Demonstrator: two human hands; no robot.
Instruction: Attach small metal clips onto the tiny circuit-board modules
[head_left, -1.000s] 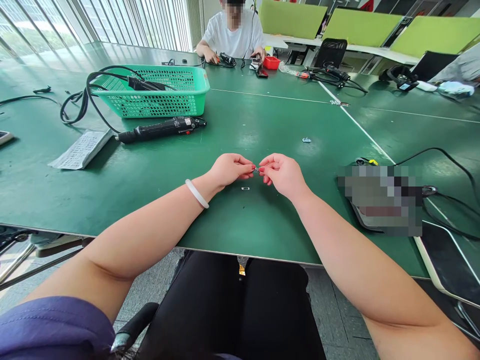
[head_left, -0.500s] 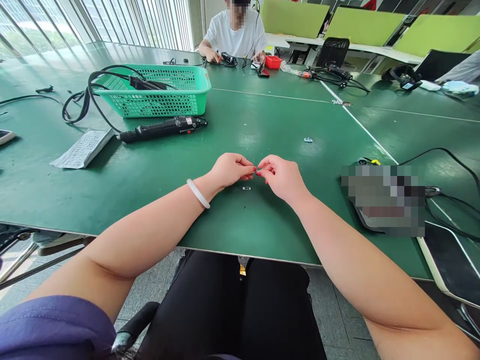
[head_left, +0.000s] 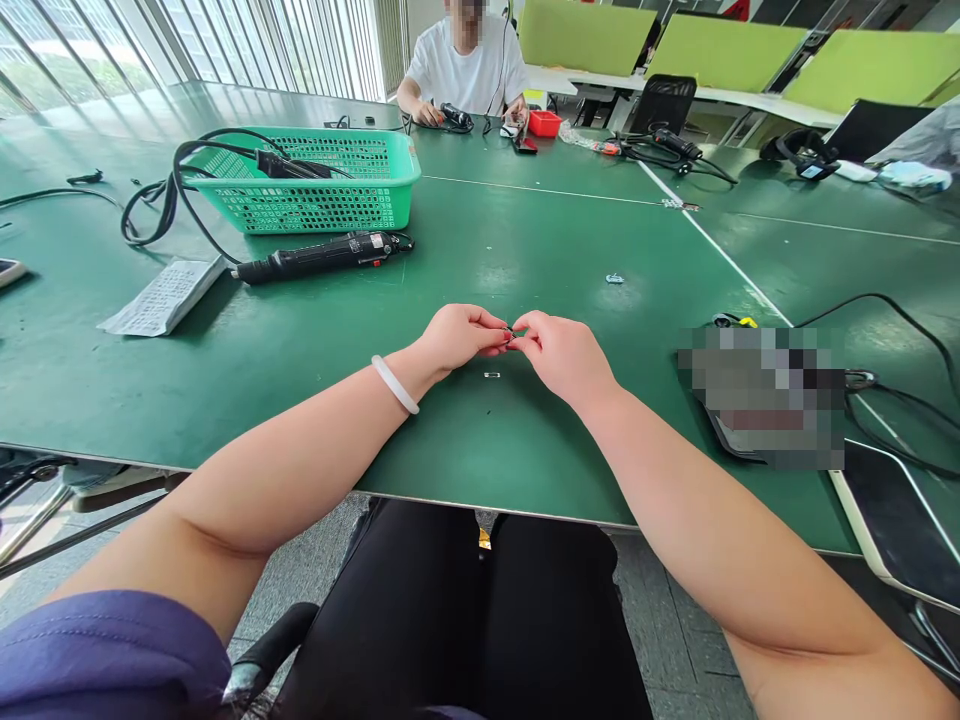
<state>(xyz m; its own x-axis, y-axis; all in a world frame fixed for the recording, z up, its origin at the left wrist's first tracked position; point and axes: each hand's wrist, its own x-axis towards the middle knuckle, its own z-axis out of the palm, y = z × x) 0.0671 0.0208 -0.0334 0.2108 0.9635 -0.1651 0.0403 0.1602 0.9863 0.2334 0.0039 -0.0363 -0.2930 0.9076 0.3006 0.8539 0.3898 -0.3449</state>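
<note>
My left hand (head_left: 466,332) and my right hand (head_left: 559,347) meet fingertip to fingertip above the green table (head_left: 420,455). Both are closed in a pinch around a tiny dark piece (head_left: 511,333), mostly covered by the fingers and too small to name. Just below the fingers, a small pale rectangular piece (head_left: 492,375) lies flat on the tabletop. Farther off to the right lies a small light-blue piece (head_left: 615,279).
A green plastic basket (head_left: 322,205) with cables stands at the back left. In front of it lie a black electric screwdriver (head_left: 322,257) and folded paper (head_left: 161,298). To the right are a blurred-out dark item (head_left: 761,400) and a phone (head_left: 900,520). Another person (head_left: 469,65) sits opposite.
My fingertips have shifted slightly around the tiny piece, and a dark bit of it now shows between them. The whole view has moved a little; the things on the table stay put.
</note>
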